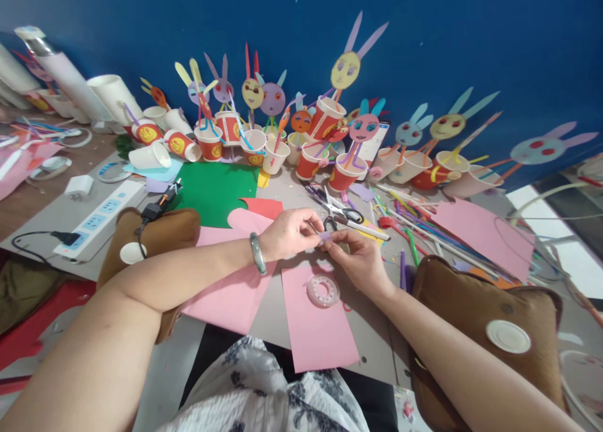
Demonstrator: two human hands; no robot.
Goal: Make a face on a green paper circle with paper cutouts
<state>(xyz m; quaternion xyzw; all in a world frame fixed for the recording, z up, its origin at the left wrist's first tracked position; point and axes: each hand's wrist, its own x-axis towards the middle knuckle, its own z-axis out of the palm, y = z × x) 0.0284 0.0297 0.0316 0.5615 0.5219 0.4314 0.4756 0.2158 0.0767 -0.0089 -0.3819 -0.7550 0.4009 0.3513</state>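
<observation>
My left hand [293, 233] and my right hand [360, 262] meet over the table, fingertips pinched on a small piece of purple paper [325, 236]. A bangle [257, 253] circles my left wrist. Just below the hands, a roll of clear tape [323, 291] lies on a pink paper sheet [320, 341]. Scissors [346, 213] with dark handles rest right behind my fingers. Another pink sheet [235, 300] lies under my left forearm, partly hidden by it. The fingers cover part of the purple piece.
Paper cups with paper rabbit heads [346, 71] line the blue wall. Green paper [214, 193] lies at left of centre. Pipe cleaners and straws [452, 250] are strewn at right. Brown cushions [490, 331] flank the arms; a power strip [100, 218] stands at left.
</observation>
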